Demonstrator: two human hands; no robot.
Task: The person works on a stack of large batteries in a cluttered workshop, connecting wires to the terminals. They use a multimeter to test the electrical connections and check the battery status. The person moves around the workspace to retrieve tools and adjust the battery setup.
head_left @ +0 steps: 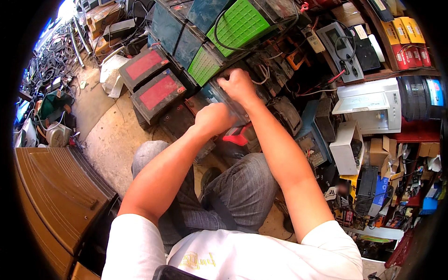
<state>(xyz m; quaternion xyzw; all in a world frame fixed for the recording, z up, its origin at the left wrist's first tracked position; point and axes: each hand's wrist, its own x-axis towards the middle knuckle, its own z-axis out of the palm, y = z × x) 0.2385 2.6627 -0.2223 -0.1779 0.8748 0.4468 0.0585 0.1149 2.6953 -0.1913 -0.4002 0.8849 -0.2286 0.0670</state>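
At right, white box, dark contents; left hand, right hand at battery.

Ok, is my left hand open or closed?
Closed, it seems: the left hand is curled like a fist. Whether it grips anything is hidden.

Stacked batteries and tangled cables suggest a workshop.

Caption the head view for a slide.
Bare left hand and right hand reach in close together, two red-labelled black batteries to their left and bright green grid panels beyond.
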